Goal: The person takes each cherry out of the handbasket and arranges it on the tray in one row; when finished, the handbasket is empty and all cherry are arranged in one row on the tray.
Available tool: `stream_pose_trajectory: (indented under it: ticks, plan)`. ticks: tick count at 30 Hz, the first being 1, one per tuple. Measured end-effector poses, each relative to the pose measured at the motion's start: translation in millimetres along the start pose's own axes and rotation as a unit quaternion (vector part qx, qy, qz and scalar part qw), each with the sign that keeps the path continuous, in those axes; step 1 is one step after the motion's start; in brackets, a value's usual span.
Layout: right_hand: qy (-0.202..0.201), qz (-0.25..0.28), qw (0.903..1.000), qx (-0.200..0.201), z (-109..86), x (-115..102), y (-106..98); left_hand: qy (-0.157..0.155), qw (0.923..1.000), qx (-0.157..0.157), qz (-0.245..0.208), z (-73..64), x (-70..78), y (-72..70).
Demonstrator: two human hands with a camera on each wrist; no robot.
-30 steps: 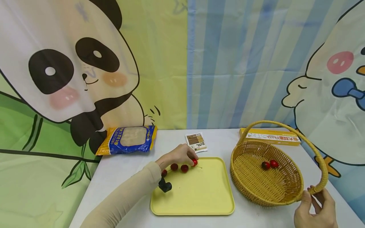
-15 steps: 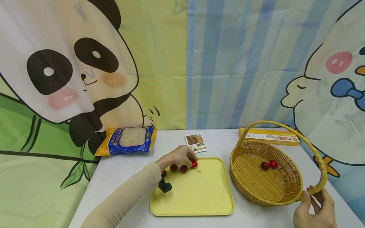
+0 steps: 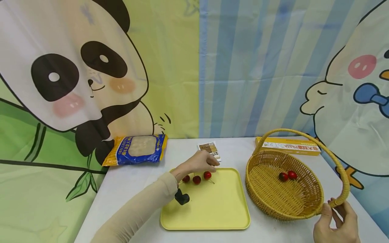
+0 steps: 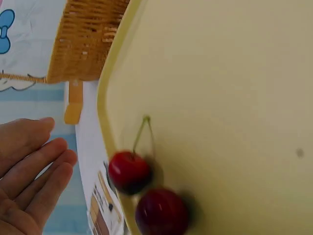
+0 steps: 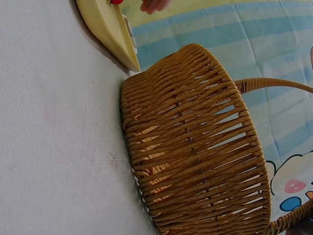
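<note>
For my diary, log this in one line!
left hand: empty, near round red cherries on yellow rectangular tray | right hand: grips golden woven basket handle

we see red cherries, a yellow tray, a golden-brown basket, a blue-and-orange bag and a blue-striped cloth.

Booth-like tabletop amid cartoon curtains
</note>
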State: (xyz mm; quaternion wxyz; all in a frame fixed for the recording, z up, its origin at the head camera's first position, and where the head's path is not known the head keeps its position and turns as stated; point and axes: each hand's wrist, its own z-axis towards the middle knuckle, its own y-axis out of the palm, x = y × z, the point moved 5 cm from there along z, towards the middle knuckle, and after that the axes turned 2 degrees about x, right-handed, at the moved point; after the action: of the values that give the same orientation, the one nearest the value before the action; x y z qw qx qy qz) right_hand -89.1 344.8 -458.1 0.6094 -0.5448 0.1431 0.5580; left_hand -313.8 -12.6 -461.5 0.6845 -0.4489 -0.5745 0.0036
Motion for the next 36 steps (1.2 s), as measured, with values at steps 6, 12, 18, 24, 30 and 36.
stream_pose_trajectory:
  ticks: [6, 12, 18, 24, 30, 36]
  plan:
    - [0.003, -0.004, 1.0, -0.005, 0.5, 1, 0, 0.018, 0.9988, 0.002, -0.046, 14.8, 21.2, 16.7]
    - [0.008, -0.004, 0.9999, -0.007, 0.2, 1, 0, 0.045, 0.9956, -0.002, -0.082, 31.1, 48.1, 30.8]
    - [-0.004, 0.007, 1.0, -0.002, -0.5, -1, 0, 0.057, 0.9906, -0.01, -0.124, 51.7, 74.3, 52.1]
    - [-0.025, 0.016, 0.9996, 0.007, -1.1, -1, 0, 0.025, 0.9859, -0.007, -0.165, 69.0, 88.0, 73.5]
    - [-0.042, 0.022, 0.9987, 0.018, -1.3, 0, -3, 0.0, 0.9837, -0.009, -0.18, 81.6, 99.5, 91.5]
    - [-0.036, 0.031, 0.9987, 0.019, 0.2, 0, -1, -0.019, 0.9851, -0.005, -0.171, 93.5, 104.9, 109.3]
